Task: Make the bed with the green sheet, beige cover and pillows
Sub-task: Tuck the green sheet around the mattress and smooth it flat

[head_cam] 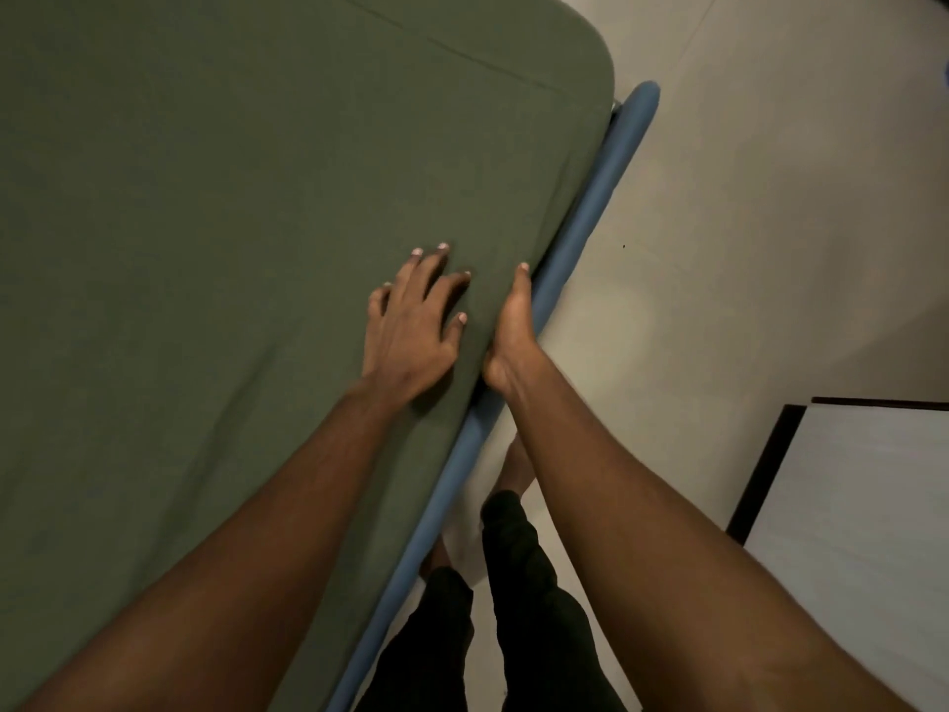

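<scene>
Nearest, I count two legs (524,583) in black trousers on the pale floor (744,197), beside one blue rail (580,233) of the bed frame, with one white, dark-edged panel (862,506) off to the right. Further out, the left hand (411,326) lies flat and released, five fingers spread on the one green sheet (231,197). The right hand (513,336) lays its thumb along the mattress edge with its fingers hidden by the rail, so I cannot tell whether it grasps anything; beyond, the sheet covers the mattress to its rounded far corner.
</scene>
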